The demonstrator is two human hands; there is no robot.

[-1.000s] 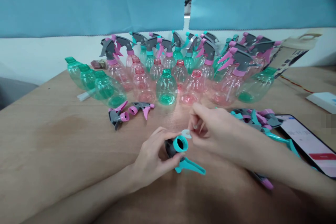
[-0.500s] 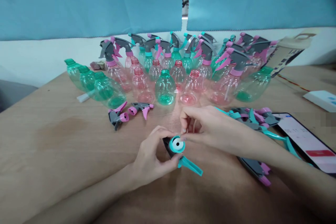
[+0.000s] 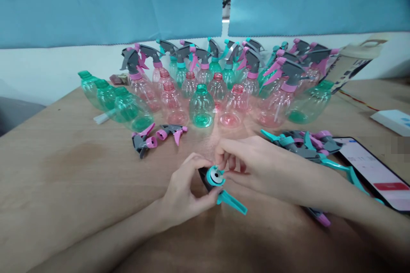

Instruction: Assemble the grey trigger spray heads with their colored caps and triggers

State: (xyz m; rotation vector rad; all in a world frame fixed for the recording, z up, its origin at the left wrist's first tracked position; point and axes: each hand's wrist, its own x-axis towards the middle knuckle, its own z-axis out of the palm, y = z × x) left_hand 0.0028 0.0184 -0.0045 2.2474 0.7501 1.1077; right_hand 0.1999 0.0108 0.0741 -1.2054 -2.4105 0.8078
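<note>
My left hand (image 3: 182, 192) grips a grey and teal trigger spray head (image 3: 232, 202) between thumb and fingers. The head's open teal collar faces up towards me, with a white disc that has a dark centre hole inside it. Its teal trigger points down to the right. At the collar's right rim, my right hand (image 3: 248, 162) has its thumb and index finger closed in a pinch. Whatever those fingertips hold is too small to make out. Beyond the hands stand a clear green bottle (image 3: 201, 106) and a clear pink bottle (image 3: 236, 108), both without spray heads.
Two pink-grey spray heads (image 3: 174, 131) lie left of centre. A pile of spray heads (image 3: 301, 145) lies at right beside a phone (image 3: 371, 170). Several capped bottles (image 3: 253, 68) stand behind, with leaning green bottles (image 3: 131, 108) at left and a tall cup (image 3: 354, 64) at right.
My right hand has shifted slightly down, its fingertips now at the collar's rim. The left hand and the spray head have stayed in place.
</note>
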